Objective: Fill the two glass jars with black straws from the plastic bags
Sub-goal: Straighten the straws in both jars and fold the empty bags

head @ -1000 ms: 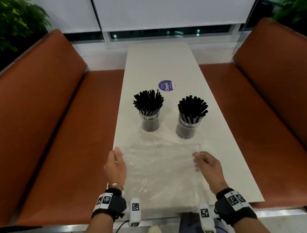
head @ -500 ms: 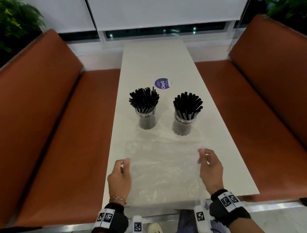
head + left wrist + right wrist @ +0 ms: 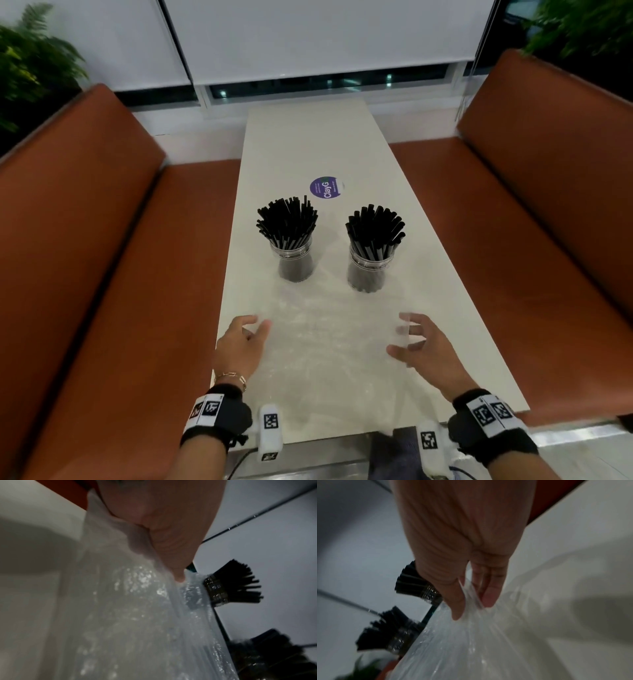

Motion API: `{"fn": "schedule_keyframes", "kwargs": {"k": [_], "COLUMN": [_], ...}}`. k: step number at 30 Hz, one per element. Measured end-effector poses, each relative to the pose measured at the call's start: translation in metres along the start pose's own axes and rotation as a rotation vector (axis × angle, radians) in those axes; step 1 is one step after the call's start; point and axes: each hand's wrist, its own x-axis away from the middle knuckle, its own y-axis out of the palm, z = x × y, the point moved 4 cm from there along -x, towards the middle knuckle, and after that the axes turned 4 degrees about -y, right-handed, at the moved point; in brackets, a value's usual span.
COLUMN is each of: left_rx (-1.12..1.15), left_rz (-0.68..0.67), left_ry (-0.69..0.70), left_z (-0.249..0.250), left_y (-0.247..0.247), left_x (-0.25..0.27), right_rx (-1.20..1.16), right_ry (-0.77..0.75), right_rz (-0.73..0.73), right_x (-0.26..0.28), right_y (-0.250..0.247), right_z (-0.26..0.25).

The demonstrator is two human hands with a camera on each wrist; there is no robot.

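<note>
Two glass jars stand mid-table, each packed with black straws: the left jar (image 3: 295, 263) and the right jar (image 3: 368, 274). A clear empty plastic bag (image 3: 329, 335) lies spread on the table in front of them. My left hand (image 3: 255, 325) holds the bag's left edge; in the left wrist view the plastic (image 3: 128, 615) runs up under my thumb (image 3: 171, 545). My right hand (image 3: 402, 337) pinches the bag's right edge; in the right wrist view the film (image 3: 479, 642) is caught between thumb and fingers (image 3: 489, 595).
The long white table (image 3: 308, 144) carries a round purple sticker (image 3: 325, 187) behind the jars. Brown bench seats (image 3: 120, 274) run along both sides. A window with lowered blinds closes the far end, with plants in both corners.
Both hands have slid forward along the bag's side edges toward the jars, and their fingers have spread. The jars have not moved.
</note>
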Motion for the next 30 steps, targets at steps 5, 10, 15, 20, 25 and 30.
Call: {"fn": "schedule_keyframes", "kwargs": {"k": [5, 10, 15, 20, 25, 30], "left_rx": [-0.399, -0.707, -0.6, -0.167, -0.02, 0.669], "left_rz": [0.0, -0.173, -0.017, -0.119, -0.358, -0.567], "left_ry": [0.422, 0.474, 0.358, 0.44, 0.401, 0.564], "left_z": [0.024, 0.018, 0.033, 0.111, 0.178, 0.221], "left_y": [0.03, 0.071, 0.061, 0.06, 0.093, 0.118], "left_x": [-0.003, 0.015, 0.033, 0.028, 0.0, -0.027], "right_rx": [0.389, 0.526, 0.595, 0.332, 0.242, 0.338], "right_ry": [-0.016, -0.071, -0.148, -0.255, -0.272, -0.32], "right_rz": [-0.023, -0.037, 0.096, 0.209, 0.197, 0.182], "right_x": [-0.021, -0.042, -0.054, -0.056, -0.088, -0.123], "right_y": [0.008, 0.01, -0.012, -0.013, 0.017, 0.037], "right_z": [0.018, 0.012, -0.031, -0.111, -0.153, -0.166]}}
